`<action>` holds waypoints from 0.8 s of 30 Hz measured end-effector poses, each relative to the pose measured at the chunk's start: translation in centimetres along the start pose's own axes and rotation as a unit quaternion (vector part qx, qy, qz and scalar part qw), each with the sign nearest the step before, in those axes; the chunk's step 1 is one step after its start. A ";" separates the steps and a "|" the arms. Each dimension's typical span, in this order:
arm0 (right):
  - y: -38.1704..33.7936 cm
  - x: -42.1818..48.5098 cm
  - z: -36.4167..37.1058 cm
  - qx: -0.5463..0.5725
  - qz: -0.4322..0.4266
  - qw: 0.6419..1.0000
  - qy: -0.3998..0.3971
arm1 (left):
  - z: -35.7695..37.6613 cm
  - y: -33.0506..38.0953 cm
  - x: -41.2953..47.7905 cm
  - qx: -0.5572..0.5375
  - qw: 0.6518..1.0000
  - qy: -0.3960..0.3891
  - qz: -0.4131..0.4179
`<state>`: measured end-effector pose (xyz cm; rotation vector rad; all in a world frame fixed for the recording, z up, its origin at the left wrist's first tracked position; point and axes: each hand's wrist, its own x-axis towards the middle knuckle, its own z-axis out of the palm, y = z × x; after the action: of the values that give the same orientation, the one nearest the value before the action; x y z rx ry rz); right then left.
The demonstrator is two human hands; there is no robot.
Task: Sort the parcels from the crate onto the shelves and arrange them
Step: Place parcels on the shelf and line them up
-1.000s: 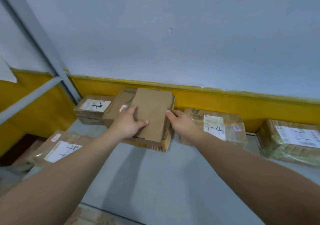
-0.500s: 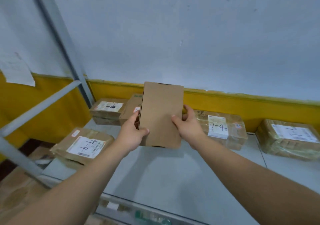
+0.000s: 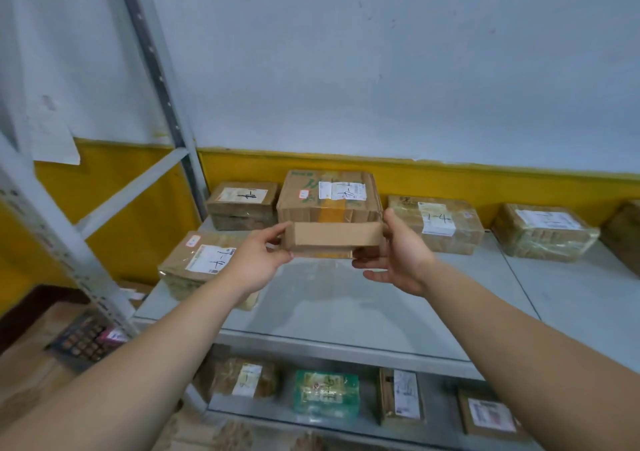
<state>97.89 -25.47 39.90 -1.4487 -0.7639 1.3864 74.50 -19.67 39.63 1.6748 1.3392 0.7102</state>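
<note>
I hold a flat plain cardboard parcel (image 3: 334, 239) in the air above the grey shelf (image 3: 346, 305), its narrow edge turned toward me. My left hand (image 3: 258, 260) grips its left end and my right hand (image 3: 398, 256) grips its right end. Behind it on the shelf stands a larger box (image 3: 329, 196) with a white label. No label shows on the held parcel.
More labelled parcels lie on this shelf: back left (image 3: 242, 204), front left (image 3: 202, 267), right of centre (image 3: 434, 223) and far right (image 3: 543, 230). A lower shelf holds several parcels, one green (image 3: 325, 393). A grey upright post (image 3: 156, 79) stands at the left.
I lifted the flat parcel off the larger box, drew it toward me and tipped it from face-on to edge-on. The view pulled back, showing the lower shelf.
</note>
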 end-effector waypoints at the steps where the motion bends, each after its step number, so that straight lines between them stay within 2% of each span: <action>1: 0.2 -0.7 0.2 -0.014 0.002 1.000 0.003 | -0.2 -0.1 -0.5 -0.038 0.999 -0.014 -0.010; 3: 0.7 -1.8 0.9 -0.065 -0.018 0.997 0.026 | -0.4 0.2 -1.5 -0.133 0.990 -0.029 -0.041; 5: 1.4 -2.5 1.5 -0.093 -0.034 0.994 0.042 | -0.4 -0.1 -2.0 -0.180 0.982 -0.019 -0.052; 9: 2.6 -3.2 2.4 -0.130 -0.040 0.990 0.041 | 0.1 -1.1 -2.6 -0.139 0.990 -0.029 -0.003; 13: 3.8 -2.7 2.4 -0.161 -0.056 0.983 0.068 | 1.3 -2.1 -2.8 -0.131 0.990 -0.040 -0.017; 19: 6.4 0.0 1.3 -0.192 -0.050 0.977 0.077 | 3.1 -4.0 -1.3 -0.024 0.996 -0.071 -0.052; 24: 9.1 3.1 -0.4 -0.185 -0.007 0.980 0.067 | 3.5 -6.0 1.4 0.157 0.980 -0.057 -0.111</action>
<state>97.22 -25.94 30.31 -1.8003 -0.9790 1.1621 74.92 -18.93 32.56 1.7407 1.5854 0.2780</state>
